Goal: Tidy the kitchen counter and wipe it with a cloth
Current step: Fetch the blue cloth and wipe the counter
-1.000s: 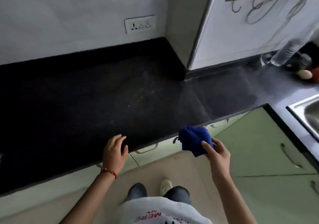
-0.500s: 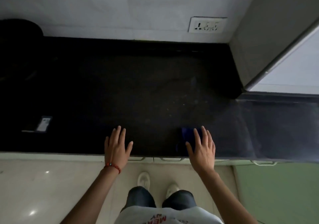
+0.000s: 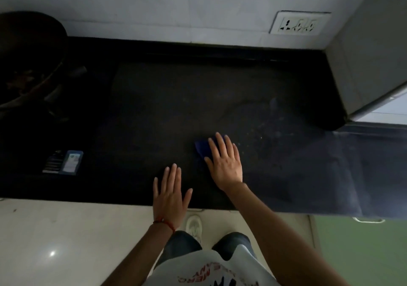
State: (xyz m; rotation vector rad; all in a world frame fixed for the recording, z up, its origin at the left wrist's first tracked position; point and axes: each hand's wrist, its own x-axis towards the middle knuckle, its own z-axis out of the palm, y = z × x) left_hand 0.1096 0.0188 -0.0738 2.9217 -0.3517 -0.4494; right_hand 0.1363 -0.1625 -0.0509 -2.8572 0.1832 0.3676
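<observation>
Wiping under way: right hand [image 3: 224, 164] flat, open, pressing blue cloth [image 3: 203, 148] on bench [image 3: 154, 114]; left hand [image 3: 170, 194] open, empty. Specks right of cloth remain; small packet [image 3: 71, 162] untidied.

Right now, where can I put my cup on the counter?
Bare counter lies between the dark pan and the wall pillar, behind both hands. It is crowded at the left by the small packet, and under the right hand pressing the blue cloth.

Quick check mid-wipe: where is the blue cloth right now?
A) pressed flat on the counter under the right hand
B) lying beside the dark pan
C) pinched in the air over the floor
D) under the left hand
A: the right hand lies flat on the cloth on the counter; the left hand rests bare on the counter.
</observation>
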